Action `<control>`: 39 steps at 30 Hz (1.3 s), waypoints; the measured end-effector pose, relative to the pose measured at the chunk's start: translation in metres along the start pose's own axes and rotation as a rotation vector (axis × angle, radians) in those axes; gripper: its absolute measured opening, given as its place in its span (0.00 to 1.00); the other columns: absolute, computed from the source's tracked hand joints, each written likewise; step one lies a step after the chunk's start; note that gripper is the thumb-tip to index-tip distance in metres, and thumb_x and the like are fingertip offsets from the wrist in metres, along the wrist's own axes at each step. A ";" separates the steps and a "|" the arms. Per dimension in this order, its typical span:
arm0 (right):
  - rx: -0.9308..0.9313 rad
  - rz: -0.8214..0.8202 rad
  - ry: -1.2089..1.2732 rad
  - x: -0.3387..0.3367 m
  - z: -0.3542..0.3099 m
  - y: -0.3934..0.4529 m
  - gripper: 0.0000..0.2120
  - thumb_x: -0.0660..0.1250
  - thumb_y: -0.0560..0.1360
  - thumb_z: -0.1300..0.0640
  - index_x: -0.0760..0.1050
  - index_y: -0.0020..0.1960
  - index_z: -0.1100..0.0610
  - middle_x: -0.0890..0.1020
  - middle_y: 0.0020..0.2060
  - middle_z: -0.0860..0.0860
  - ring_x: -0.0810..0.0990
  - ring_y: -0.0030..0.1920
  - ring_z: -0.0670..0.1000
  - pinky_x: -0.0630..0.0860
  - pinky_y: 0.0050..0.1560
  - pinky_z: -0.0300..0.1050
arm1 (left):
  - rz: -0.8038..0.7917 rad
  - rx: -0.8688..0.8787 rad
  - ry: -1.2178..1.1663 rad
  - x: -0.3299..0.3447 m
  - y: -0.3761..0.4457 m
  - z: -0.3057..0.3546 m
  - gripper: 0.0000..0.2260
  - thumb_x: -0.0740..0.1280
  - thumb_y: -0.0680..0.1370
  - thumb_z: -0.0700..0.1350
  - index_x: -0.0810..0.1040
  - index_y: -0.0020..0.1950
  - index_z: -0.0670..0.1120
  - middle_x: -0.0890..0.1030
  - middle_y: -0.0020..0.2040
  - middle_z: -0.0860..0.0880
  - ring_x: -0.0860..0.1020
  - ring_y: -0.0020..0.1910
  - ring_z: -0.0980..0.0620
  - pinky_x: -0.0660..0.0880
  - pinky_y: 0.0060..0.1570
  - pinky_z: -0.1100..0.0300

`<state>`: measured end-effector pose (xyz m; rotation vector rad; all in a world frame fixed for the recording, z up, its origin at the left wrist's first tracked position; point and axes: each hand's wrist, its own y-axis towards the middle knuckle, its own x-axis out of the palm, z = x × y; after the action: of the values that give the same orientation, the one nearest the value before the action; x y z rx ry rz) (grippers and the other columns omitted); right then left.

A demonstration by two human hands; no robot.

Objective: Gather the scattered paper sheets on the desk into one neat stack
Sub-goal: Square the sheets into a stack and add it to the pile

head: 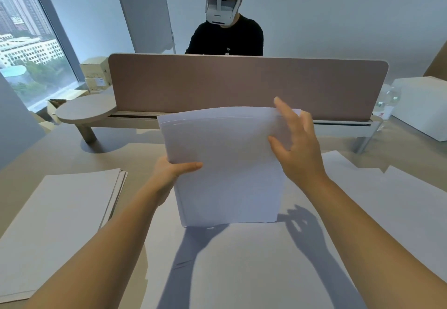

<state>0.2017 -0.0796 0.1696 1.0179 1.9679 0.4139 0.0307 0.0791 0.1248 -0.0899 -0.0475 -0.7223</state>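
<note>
A bundle of white paper sheets [227,163] stands upright on its lower edge in the middle of the desk, its top edges slightly uneven. My left hand [169,173] grips the bundle's left edge, thumb across the front. My right hand [297,144] lies against the bundle's upper right part with fingers spread and nearly straight, fingertips near the top edge. Under the bundle, loose white sheets [254,260] lie flat on the desk. More sheets [396,202] spread out to the right. A separate flat stack [60,221] lies at the left.
A brown desk divider [242,83] runs across the back, with a person in a headset behind it. A round shelf [87,113] on a leg stands at back left, boxes [95,74] behind it. A white box [423,105] sits at right.
</note>
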 end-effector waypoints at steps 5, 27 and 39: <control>-0.087 0.056 -0.038 0.000 0.007 0.001 0.19 0.64 0.73 0.65 0.74 0.63 0.54 0.73 0.54 0.55 0.70 0.49 0.46 0.67 0.39 0.22 | -0.004 -0.038 -0.004 -0.002 0.001 -0.003 0.16 0.73 0.60 0.38 0.78 0.45 0.48 0.82 0.44 0.50 0.80 0.44 0.50 0.77 0.41 0.60; 0.786 -0.230 0.737 0.040 0.064 -0.043 0.11 0.69 0.67 0.71 0.78 0.39 0.56 0.83 0.34 0.48 0.80 0.39 0.51 0.77 0.50 0.49 | 0.042 -0.088 -0.077 0.005 0.000 -0.070 0.18 0.72 0.57 0.37 0.79 0.45 0.49 0.85 0.38 0.56 0.81 0.44 0.53 0.76 0.52 0.54; 0.860 -0.279 0.499 0.058 0.057 -0.058 0.10 0.58 0.74 0.70 0.71 0.43 0.56 0.71 0.31 0.48 0.68 0.31 0.47 0.66 0.28 0.36 | 0.215 -0.196 0.112 0.005 -0.010 -0.085 0.13 0.60 0.73 0.29 0.74 0.53 0.42 0.79 0.47 0.43 0.76 0.47 0.43 0.74 0.43 0.56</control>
<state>0.2014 -0.0739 0.0700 1.1847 2.7912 -0.4288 0.0285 0.0600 0.0410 -0.2382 0.1391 -0.5146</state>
